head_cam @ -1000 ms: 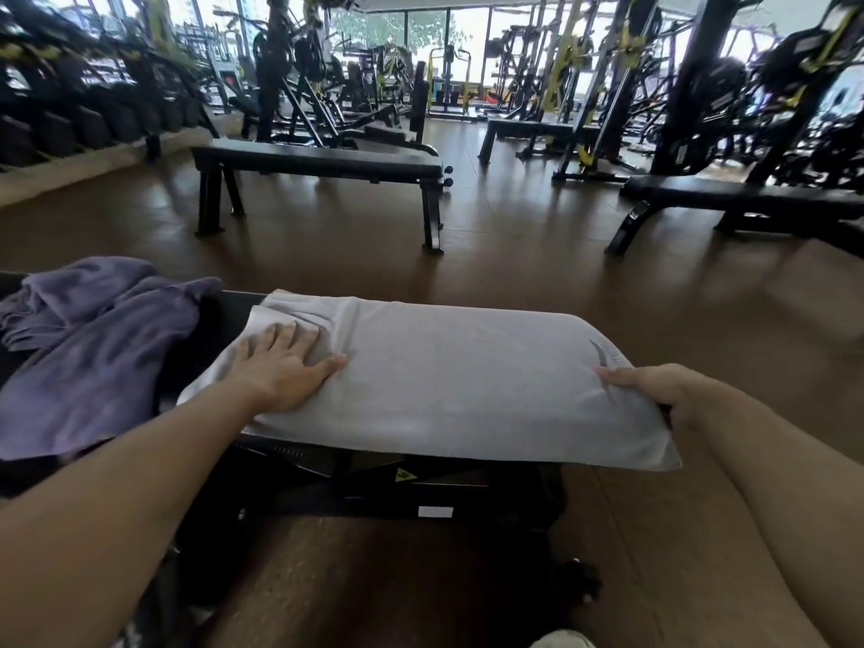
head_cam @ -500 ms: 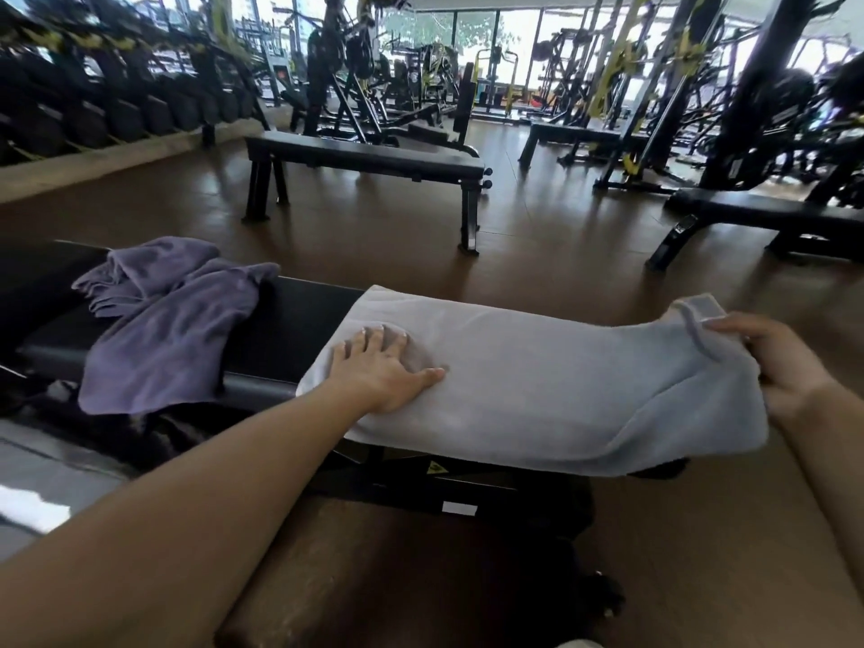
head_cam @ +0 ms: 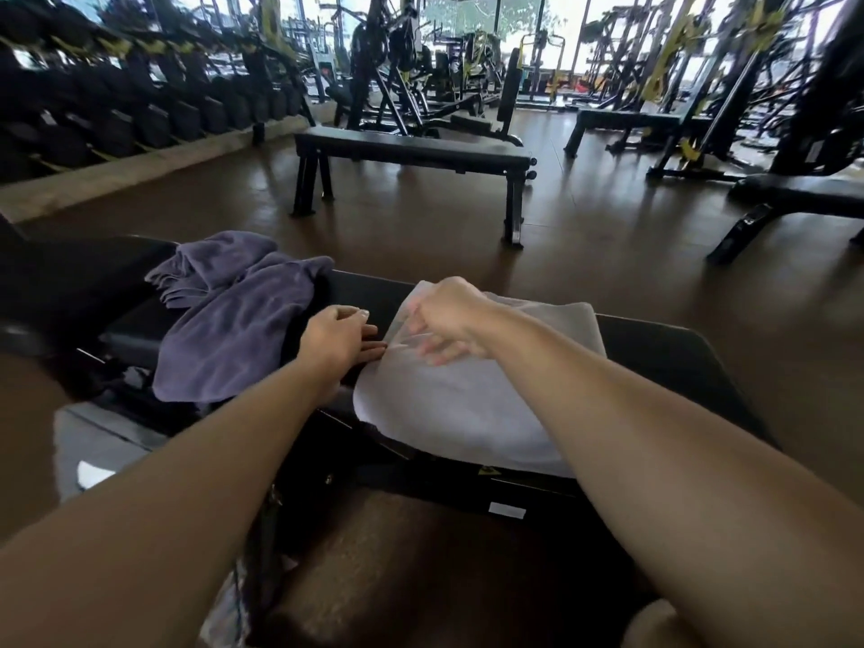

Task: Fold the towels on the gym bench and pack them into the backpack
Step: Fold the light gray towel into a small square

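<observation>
Change: since the earlier frame, the right end of the grey towel (head_cam: 472, 390) has been carried over to the left end, so the towel is now seen folded in half; the right hand (head_cam: 449, 320) has been brought from the far right across to the left edge
Right hand: held over the towel's far-left corner with fingers curled downward; blurred by motion, so whether cloth is pinched between the fingers cannot be told
Left hand (head_cam: 339, 339): laid on the bench just beside the towel's left edge, fingers stretched out straight and relaxed, fingertips touching the edge of the cloth
Grey towel: spread on the black gym bench (head_cam: 664, 362) right of centre, its near edge draped over the bench's near side
Purple towel (head_cam: 234, 329): left crumpled and unfolded on the left part of the same bench, hanging over the near edge, apart from the grey towel
Backpack: cannot be made out with certainty in the head view
Surroundings: a second black bench (head_cam: 411, 154) is seen far across the brown floor (head_cam: 608, 254), with weight machines and windows behind it
</observation>
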{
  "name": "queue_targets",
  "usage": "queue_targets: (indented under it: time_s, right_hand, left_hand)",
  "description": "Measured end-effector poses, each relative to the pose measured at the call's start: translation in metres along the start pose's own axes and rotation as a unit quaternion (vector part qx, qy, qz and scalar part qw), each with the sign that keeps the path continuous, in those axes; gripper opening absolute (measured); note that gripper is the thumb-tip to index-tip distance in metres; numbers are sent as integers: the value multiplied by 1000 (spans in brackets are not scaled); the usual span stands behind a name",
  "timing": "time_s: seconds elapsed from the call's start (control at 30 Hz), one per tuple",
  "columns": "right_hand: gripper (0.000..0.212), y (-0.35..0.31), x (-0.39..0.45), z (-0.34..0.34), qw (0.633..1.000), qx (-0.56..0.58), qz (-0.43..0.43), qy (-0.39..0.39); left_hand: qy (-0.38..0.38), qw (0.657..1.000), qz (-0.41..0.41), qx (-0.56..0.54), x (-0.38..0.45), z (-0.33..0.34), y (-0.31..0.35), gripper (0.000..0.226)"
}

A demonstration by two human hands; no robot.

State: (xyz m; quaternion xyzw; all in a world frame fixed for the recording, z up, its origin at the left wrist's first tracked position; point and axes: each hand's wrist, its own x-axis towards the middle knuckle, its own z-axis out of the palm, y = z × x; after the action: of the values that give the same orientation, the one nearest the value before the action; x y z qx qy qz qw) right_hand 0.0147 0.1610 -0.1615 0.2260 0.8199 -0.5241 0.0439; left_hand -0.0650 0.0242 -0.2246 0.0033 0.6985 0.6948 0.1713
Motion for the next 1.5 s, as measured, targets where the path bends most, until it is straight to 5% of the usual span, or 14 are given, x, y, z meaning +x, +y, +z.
queue_targets:
  time_s: [0.07,0.13,0.23,0.43,0.63,0.73,0.97,1.13,1.37,1.5]
  right_hand:
    - [27,10,11,-19,985,-75,-63,143]
    - [20,13,25,-7,964,-157,-71,201]
    - [17,35,32,-7,953,-215,-75,199]
    - [29,52,60,-8,943,-215,-113,228]
    - [34,31,97,-16,931,-327,-36,159]
    - [36,29,111,-10,918,-350,-48,182]
    - [37,26,131,-20,913,-388,-36,119]
    - [30,25,132,-34,947,-285,-74,129]
    - [23,24,134,-45,955,-130,-145,225]
    - [21,23,144,-27,955,-145,-171,194]
  left_hand:
    - [-36,998,25,36,-6,5,-2,35]
    - [-29,985,80,153,-3,-9,-9,46]
    - [-33,916,167,364,-15,1,-4,40]
    - [-45,884,137,445,-24,12,0,40]
    - [-36,922,164,349,-25,2,-2,43]
    - [-44,939,172,293,-27,-1,-2,39]
    - [-123,971,32,201,-41,-9,1,43]
    - [-200,952,-47,226,-50,-14,7,9]
    - [-108,977,39,178,-43,-9,7,15]
    - [-36,987,27,151,-37,-10,1,15]
